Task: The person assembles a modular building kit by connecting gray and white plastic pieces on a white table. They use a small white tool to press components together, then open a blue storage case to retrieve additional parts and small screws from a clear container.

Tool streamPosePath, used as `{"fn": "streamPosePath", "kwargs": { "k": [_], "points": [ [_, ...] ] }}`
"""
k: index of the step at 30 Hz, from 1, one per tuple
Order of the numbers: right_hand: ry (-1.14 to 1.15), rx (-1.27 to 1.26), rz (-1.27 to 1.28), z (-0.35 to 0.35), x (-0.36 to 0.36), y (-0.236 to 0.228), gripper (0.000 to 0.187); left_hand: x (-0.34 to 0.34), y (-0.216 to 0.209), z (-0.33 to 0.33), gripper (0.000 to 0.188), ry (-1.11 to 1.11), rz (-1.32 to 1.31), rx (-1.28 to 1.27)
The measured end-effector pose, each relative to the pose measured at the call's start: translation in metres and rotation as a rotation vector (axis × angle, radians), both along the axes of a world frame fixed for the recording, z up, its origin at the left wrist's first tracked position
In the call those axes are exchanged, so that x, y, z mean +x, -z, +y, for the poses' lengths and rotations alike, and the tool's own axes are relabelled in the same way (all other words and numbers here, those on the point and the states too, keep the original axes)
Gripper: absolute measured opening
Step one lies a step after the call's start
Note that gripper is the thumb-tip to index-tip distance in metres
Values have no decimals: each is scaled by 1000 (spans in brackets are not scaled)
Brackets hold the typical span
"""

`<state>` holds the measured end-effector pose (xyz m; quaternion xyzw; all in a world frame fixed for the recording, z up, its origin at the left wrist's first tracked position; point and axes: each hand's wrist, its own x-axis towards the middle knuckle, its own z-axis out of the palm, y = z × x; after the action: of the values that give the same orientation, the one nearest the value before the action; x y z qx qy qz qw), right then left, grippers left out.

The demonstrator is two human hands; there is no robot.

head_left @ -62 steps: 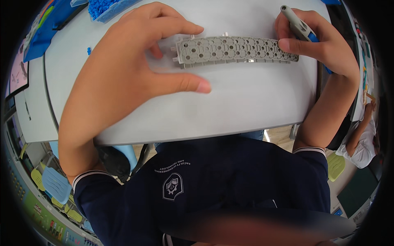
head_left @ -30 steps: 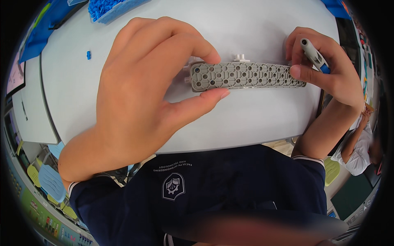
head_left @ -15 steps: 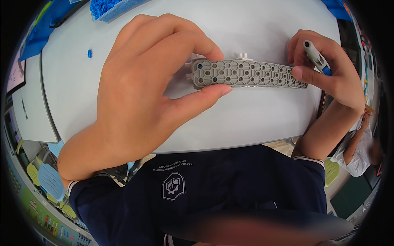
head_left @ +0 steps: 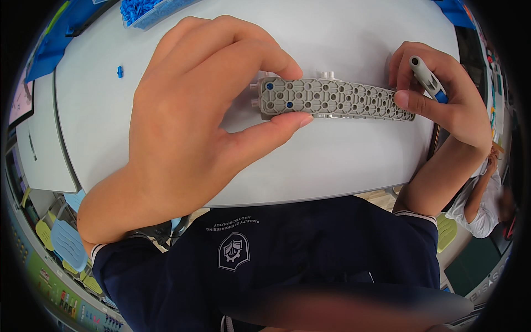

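A long grey plastic construction beam [head_left: 332, 98], full of round holes, lies crosswise above the table. Blue pins [head_left: 270, 86] show in two holes near its left end, and pale connectors [head_left: 327, 75] stick out from its far side and left end. My left hand [head_left: 193, 110] pinches the beam's left part between thumb and index finger. At the other end my right hand [head_left: 442, 94] grips it with thumb and fingers. That hand also carries a grey and blue pen-like tool [head_left: 427, 78], tucked between thumb and fingers, its round hollow end pointing away from me.
On the white table [head_left: 343, 166] a single blue pin [head_left: 120, 72] lies to the left. A clear bin of blue pins [head_left: 145, 11] stands at the far left edge. Blue and green chairs [head_left: 69, 243] are at the lower left; another person [head_left: 481, 199] sits at the right.
The beam has tilted slightly, so the blue pins show more clearly in its holes. Both hands keep their hold and have barely moved.
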<state>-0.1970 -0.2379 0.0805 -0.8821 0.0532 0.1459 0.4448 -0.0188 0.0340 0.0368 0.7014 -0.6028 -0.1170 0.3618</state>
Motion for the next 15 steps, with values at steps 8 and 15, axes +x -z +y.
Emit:
{"fn": "streamPosePath", "kwargs": {
  "k": [8, 15],
  "points": [
    [-4, -16, 20, 2, 2, -2, 11, 0, 0, 0, 38, 1, 7, -1],
    [32, -47, 103, 5, 4, -6, 13, 1, 0, -1, 38, 12, -11, -36]
  ]
}}
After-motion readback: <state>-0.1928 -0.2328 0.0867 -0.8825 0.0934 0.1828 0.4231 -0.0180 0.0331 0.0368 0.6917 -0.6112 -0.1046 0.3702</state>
